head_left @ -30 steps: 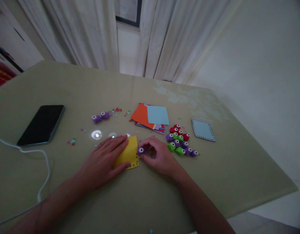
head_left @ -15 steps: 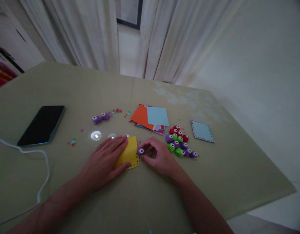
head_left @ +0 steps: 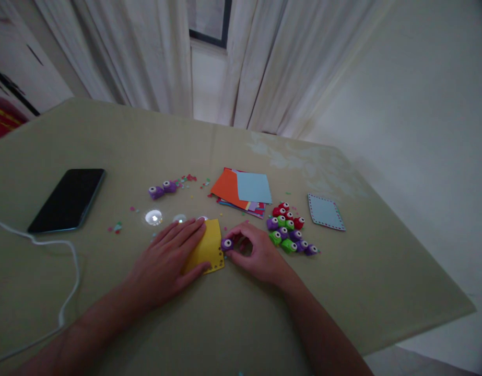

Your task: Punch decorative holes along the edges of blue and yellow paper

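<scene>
My left hand (head_left: 166,258) lies flat on a yellow paper square (head_left: 211,237), fingers stretched out, pressing it to the table. Small punched holes run along the paper's bottom edge and up the lower right side. Between thumb and fingertips my right hand (head_left: 258,250) pinches a small purple hole punch (head_left: 227,244) with a white eye on it, at the paper's right edge. Beyond that hand sit several red, green and purple hole punches (head_left: 290,232) in a cluster.
A stack of coloured paper squares (head_left: 254,187) lies behind my hands. Far right is a light blue square (head_left: 326,211) with holes round its border. Two purple punches (head_left: 162,189), scattered paper bits (head_left: 189,178), a dark tablet (head_left: 68,201) and a white cable (head_left: 74,266) are leftward.
Hands, paper and purple hole punch keep nearly the same places. Only a very slight shift of the whole view shows.
</scene>
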Demonstrator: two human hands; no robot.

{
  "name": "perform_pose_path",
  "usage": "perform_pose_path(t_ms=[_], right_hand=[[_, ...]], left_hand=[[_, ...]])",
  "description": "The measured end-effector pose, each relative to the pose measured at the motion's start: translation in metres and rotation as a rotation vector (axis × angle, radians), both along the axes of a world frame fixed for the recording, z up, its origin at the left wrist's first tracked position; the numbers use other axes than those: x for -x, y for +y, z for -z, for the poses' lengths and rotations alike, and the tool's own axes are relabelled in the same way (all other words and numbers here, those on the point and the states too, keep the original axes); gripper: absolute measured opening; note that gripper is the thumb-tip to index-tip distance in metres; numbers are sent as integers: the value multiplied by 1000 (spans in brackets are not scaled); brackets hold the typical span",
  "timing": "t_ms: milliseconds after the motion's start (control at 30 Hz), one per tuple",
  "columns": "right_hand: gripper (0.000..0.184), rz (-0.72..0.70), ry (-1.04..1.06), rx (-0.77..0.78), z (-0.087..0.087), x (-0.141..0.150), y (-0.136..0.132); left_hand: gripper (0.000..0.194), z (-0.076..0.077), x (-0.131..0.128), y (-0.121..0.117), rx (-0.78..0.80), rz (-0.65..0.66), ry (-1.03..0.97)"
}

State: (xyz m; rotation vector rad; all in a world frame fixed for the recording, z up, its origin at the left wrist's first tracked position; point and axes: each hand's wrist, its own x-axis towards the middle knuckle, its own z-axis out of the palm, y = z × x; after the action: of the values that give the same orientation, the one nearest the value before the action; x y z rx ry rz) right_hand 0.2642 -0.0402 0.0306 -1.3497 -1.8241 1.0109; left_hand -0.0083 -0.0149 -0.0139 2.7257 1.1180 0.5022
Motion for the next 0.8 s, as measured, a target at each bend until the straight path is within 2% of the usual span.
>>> perform_pose_path(t_ms=[233,533,800], right_hand=[[17,-35,-2,60,-1,-5,1],[19,-39,9,51,-2,-3,1],[21,17,-37,34,8,1,2]], left_hand=[[77,-1,0,0,-28,7,19],[77,-1,0,-1,-39,6,27],[78,-1,0,0,-27,21,13]])
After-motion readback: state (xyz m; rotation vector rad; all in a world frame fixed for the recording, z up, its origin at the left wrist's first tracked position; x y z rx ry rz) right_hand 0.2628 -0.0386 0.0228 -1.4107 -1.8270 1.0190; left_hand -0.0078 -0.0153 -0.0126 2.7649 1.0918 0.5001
